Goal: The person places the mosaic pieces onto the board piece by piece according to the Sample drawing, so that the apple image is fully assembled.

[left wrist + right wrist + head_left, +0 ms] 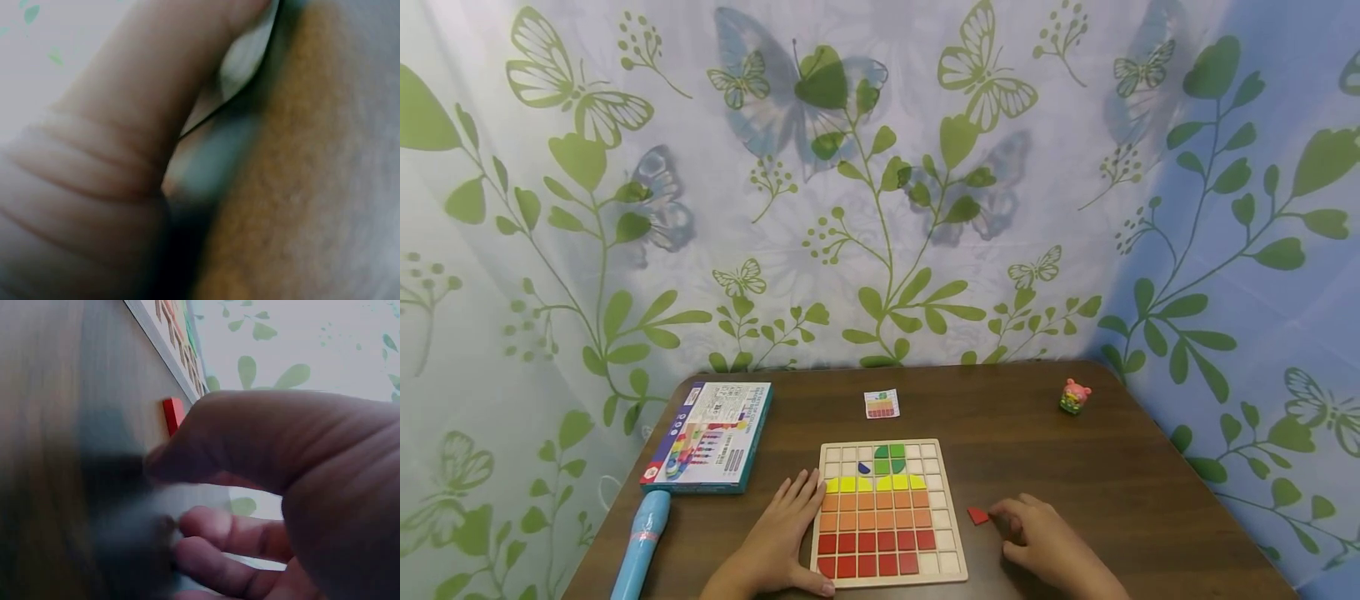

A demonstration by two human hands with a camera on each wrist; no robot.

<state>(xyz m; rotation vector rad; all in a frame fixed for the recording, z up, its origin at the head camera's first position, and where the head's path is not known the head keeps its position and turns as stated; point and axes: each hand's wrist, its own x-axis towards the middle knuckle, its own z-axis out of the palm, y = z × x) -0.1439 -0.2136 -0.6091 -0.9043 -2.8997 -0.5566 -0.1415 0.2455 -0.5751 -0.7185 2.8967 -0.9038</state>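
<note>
A wooden grid board (951, 533) lies on the table with rows of red, orange and yellow tiles. Green tiles (890, 458) and a dark blue rounded piece (864, 468) sit near its top. My left hand (782, 533) rests along the board's left edge, fingers straight and thumb at the lower corner. Right of the board lies a loose red tile (978, 516), also seen in the right wrist view as a red tile (173, 415) past the thumb. At its right side is my right hand (1037, 537), fingertips at or near it, thumb apart. The left wrist view is mostly blurred skin.
Behind the board lies a small picture card (882, 405). A flat toy box (711, 437) is at the table's left, with a light blue cylindrical object (643, 542) in front of it. Back right stands a small pink-headed figurine (1075, 397). A patterned curtain (880, 208) hangs behind the table.
</note>
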